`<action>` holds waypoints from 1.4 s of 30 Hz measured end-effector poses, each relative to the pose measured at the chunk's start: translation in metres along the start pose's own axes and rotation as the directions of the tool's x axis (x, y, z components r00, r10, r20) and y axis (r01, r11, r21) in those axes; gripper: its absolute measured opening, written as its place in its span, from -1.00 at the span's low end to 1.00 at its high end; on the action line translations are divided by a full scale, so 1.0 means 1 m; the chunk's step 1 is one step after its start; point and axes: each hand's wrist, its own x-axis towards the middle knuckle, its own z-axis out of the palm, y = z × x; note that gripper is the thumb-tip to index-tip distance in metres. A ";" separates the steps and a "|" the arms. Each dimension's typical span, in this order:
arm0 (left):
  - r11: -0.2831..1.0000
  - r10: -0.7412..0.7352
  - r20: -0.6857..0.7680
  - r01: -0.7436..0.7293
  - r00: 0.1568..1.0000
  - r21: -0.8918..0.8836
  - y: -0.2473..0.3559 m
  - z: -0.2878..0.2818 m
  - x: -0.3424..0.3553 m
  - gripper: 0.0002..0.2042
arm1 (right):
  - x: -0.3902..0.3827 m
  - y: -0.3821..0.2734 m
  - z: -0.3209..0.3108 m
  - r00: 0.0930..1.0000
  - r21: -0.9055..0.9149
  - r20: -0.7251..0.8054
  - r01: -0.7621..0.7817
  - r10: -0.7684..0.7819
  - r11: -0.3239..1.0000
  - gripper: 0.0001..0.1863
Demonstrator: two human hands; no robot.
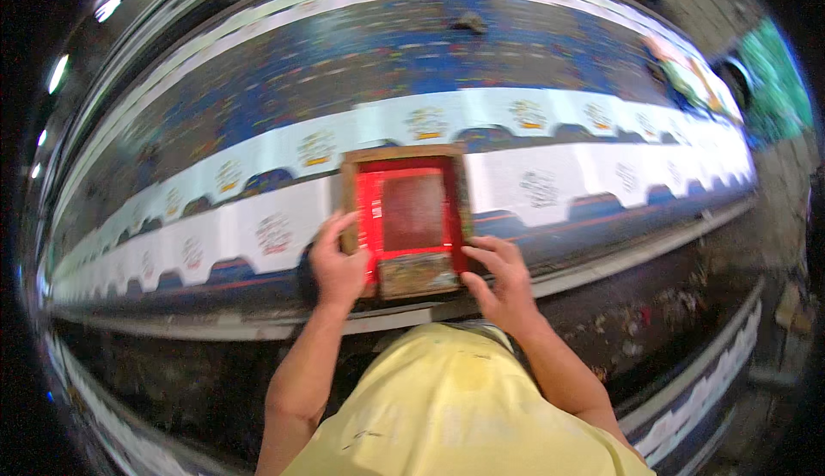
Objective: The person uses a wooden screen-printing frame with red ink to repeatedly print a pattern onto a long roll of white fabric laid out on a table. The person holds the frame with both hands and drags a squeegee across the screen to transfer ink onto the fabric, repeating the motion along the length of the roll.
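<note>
A wooden screen-printing frame [350,186] with red inner borders and a dark mesh window lies over a row of white fabric pieces, close to the table's front edge. My left hand [335,263] grips its left side, with fingers along the rail and thumb inward. At the right side, my right hand [503,285] has bent fingers and thumb against the lower part of the rail. Across the near end of the frame sits a worn, stained block [418,275]. White pieces with dark and red printed marks [275,233] lie left of it, and one with dark marks only [539,188] lies right.
Behind stretches a second row of printed white pieces [427,121] with yellow-orange marks. A small dark lump [469,21] rests on the blue, ink-spotted table surface [344,46]. Colourful cloth [687,72] and a green sheet [776,81] are at far right. Debris litters the floor [636,321].
</note>
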 end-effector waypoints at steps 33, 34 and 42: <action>0.819 -0.166 0.103 0.195 0.981 -0.539 0.128 0.244 -0.033 -0.54 | -0.035 0.159 -0.201 0.990 0.098 -0.137 -0.005 0.019 0.995 -0.58; 0.828 -0.180 0.109 0.210 0.978 -0.519 0.128 0.245 -0.033 -0.55 | -0.032 0.155 -0.202 0.990 0.070 -0.142 0.017 -0.007 0.997 -0.58; 0.831 -0.142 0.102 0.175 0.985 -0.529 0.127 0.246 -0.034 -0.60 | -0.006 0.129 -0.186 0.949 -0.169 0.181 0.288 -0.257 0.943 -0.50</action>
